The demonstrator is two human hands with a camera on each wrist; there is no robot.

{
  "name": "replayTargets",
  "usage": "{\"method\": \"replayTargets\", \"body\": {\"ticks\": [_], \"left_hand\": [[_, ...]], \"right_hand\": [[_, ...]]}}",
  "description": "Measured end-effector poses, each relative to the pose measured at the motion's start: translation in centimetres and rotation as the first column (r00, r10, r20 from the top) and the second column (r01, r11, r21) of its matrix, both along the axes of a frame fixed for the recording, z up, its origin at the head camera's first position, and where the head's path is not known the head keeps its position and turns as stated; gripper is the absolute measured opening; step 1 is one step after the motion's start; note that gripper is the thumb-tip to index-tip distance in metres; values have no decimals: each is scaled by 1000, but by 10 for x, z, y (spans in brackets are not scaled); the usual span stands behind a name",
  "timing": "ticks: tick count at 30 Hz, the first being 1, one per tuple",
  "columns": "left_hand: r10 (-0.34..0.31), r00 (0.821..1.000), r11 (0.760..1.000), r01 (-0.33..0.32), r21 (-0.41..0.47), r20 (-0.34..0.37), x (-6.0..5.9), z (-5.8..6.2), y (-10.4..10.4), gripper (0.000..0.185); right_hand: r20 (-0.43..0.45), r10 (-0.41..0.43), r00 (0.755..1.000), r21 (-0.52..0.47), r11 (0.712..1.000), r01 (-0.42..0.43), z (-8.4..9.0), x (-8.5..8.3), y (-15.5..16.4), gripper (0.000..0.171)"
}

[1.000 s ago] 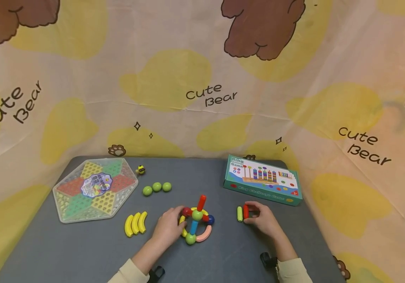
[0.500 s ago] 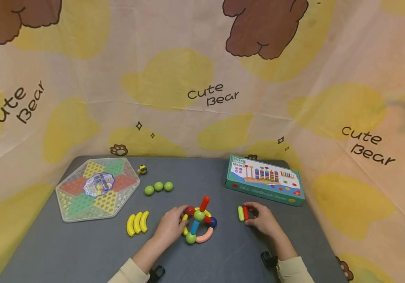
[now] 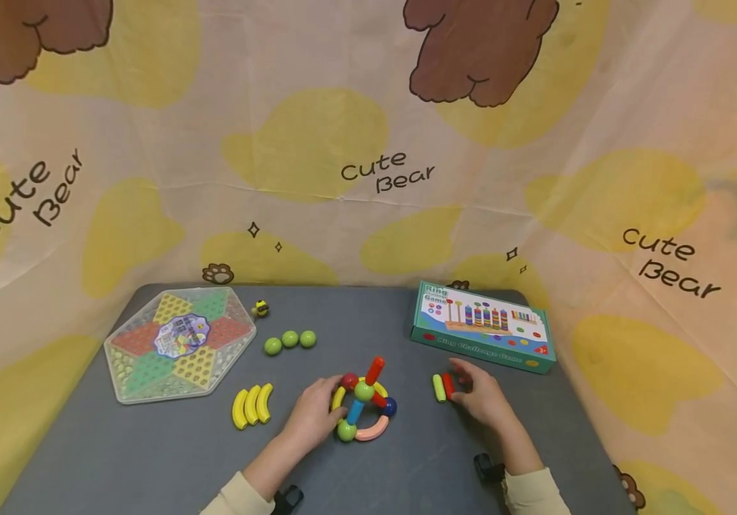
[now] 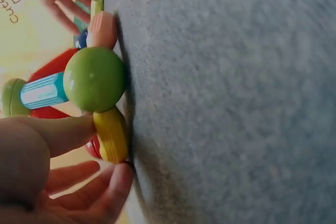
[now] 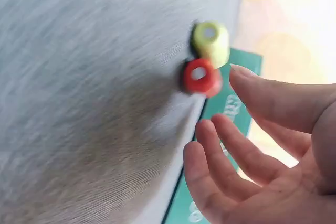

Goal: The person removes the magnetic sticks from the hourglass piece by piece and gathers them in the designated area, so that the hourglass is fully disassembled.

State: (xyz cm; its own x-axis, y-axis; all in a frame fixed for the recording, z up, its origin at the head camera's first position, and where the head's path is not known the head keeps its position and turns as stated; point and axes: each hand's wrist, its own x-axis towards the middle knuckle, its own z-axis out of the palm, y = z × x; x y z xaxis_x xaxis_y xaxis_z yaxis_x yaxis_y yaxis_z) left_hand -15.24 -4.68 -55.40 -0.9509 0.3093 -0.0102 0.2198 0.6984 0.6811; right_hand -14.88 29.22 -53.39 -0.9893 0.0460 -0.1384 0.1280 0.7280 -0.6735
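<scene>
On the grey table [image 3: 149, 443], against a bear-print cloth backdrop [image 3: 368, 143], the largest thing is a clear hexagonal game case [image 3: 178, 345] at the far left; its coloured triangular sections hold small pieces too fine to make out. A teal game box [image 3: 483, 327] lies shut at the far right, its contents hidden.

Near the front edge stands a ball-and-rod toy [image 3: 362, 400]. The left hand [image 3: 313, 413] holds its left side, fingers curled about the yellow arc. The left wrist view shows what the head view does not: a thumb pressed on top of the yellow arc [image 4: 111, 135] beside the green ball [image 4: 94, 78], with fingertips under it at the table.

The right hand [image 3: 484, 399] is just beside a red rod [image 3: 448, 385] and a yellow-green rod [image 3: 438, 388], which lie touching. The blurred right wrist view shows its fingers [image 5: 236, 145] spread and apart from the rods, holding nothing.

Three yellow arcs [image 3: 251, 405] and three green balls [image 3: 290, 341] lie left of the toy; a tiny bee figure [image 3: 260, 309] sits beyond.
</scene>
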Motion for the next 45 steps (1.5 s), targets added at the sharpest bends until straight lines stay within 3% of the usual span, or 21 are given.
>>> {"method": "replayTargets", "body": {"ticks": [5, 9, 16, 21, 24, 26, 30, 33, 37, 42, 45], "left_hand": [[-54, 997, 996, 51, 69, 46, -2, -1, -5, 56], [-92, 994, 995, 89, 53, 60, -1, 0, -8, 53], [-86, 995, 995, 83, 47, 49, 1, 1, -10, 42], [-97, 994, 994, 95, 53, 39, 1, 0, -9, 41], [-82, 997, 996, 82, 36, -7, 2, 1, -7, 41], [-60, 995, 997, 62, 36, -76, 4, 1, -5, 40], [-45, 979, 997, 58, 59, -197, 9, 3, -3, 38], [-144, 980, 989, 148, 22, -140, 9, 5, -3, 48], [-271, 962, 962, 270, -41, -38, 8, 2, -2, 54], [-285, 955, 958, 282, -47, -79, 7, -1, 0, 38], [-291, 954, 956, 288, -49, -68, 7, 0, -1, 35]], "right_hand": [[-109, 0, 994, -42, 999, -5, 10, 3, -20, 58], [-197, 27, 980, -90, 995, -45, 21, 8, -44, 52], [-272, 77, 959, -180, 975, -130, 42, 13, -79, 47], [-329, 113, 938, -197, 963, -185, 49, 16, -92, 32], [-336, 142, 931, -222, 949, -225, 49, 16, -100, 31], [-336, 172, 926, -231, 938, -258, 48, 16, -105, 35], [-339, 217, 915, -232, 924, -305, 42, 14, -112, 49], [-326, 224, 918, -241, 920, -310, 38, 12, -116, 54], [-288, 208, 935, -245, 928, -282, 35, 13, -119, 49], [-228, 196, 954, -279, 925, -257, 36, 11, -121, 46], [-211, 190, 959, -310, 917, -250, 36, 11, -123, 42]]}}
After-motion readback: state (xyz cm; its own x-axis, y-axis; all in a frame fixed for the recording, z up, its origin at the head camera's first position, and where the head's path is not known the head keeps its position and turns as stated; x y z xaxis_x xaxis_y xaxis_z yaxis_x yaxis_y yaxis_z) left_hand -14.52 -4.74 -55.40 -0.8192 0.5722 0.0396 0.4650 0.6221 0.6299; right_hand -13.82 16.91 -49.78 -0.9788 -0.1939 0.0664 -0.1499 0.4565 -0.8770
